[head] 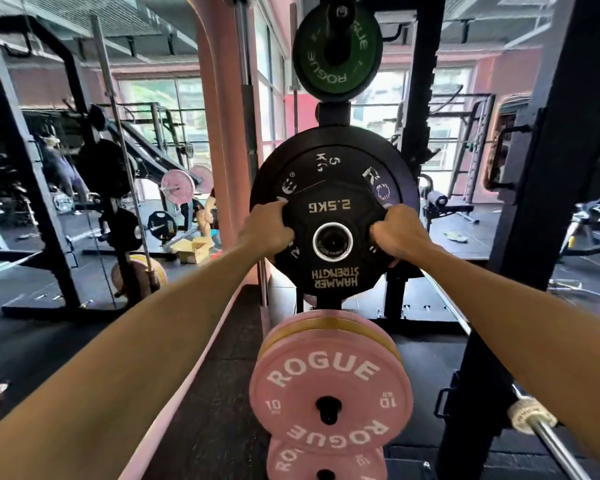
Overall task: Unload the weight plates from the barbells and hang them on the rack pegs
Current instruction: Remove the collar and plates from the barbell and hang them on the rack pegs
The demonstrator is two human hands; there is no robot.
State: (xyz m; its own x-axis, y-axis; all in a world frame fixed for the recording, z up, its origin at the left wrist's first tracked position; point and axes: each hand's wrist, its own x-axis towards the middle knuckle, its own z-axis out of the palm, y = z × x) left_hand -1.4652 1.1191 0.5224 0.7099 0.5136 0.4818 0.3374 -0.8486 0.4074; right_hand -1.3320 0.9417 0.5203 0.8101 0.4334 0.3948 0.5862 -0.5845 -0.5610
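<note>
On the rack peg (333, 241), left hand (269, 227) and right hand (397, 233) grip the 2.5 kg plate (329, 216) at opposite rims; slide it squarely home against the 5 kg plate (329, 161).

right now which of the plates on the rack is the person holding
The black 2.5 kg Hammer Strength plate, gripped by the left hand and right hand. The green Rogue plate above and pink Rogue 10 kg plate below hang untouched.

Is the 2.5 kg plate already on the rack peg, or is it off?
On. The peg fills the hole of the 2.5 kg plate; left hand and right hand grip its edges.
</note>
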